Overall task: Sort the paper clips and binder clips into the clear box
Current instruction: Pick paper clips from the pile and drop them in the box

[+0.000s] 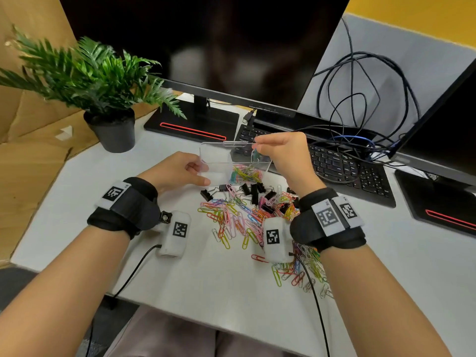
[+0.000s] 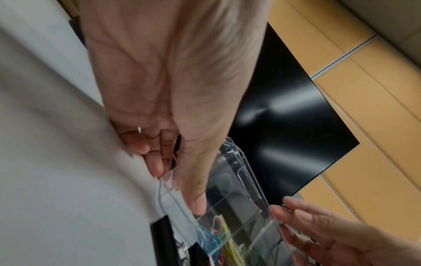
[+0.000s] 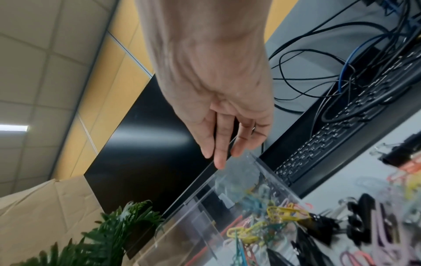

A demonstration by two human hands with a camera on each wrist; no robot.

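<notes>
The clear box (image 1: 216,158) stands mid-desk with its lid upright at the back. Its right compartment holds coloured paper clips (image 1: 246,173); the left one looks bare. My left hand (image 1: 201,173) grips the box's left end, thumb at the front and fingers behind, as the left wrist view (image 2: 177,189) also shows. My right hand (image 1: 257,146) hovers over the right compartment, its fingers straight by the lid's edge and holding nothing in the right wrist view (image 3: 218,156). A loose pile of paper clips (image 1: 231,217) and several black binder clips (image 1: 253,191) lie in front of the box.
A potted plant (image 1: 113,130) stands left of the box. A monitor stand (image 1: 190,124) and a keyboard (image 1: 334,166) with tangled cables (image 1: 360,99) lie behind and to the right. A second monitor (image 1: 450,124) is at far right, and cardboard (image 1: 31,150) flanks the desk's left edge.
</notes>
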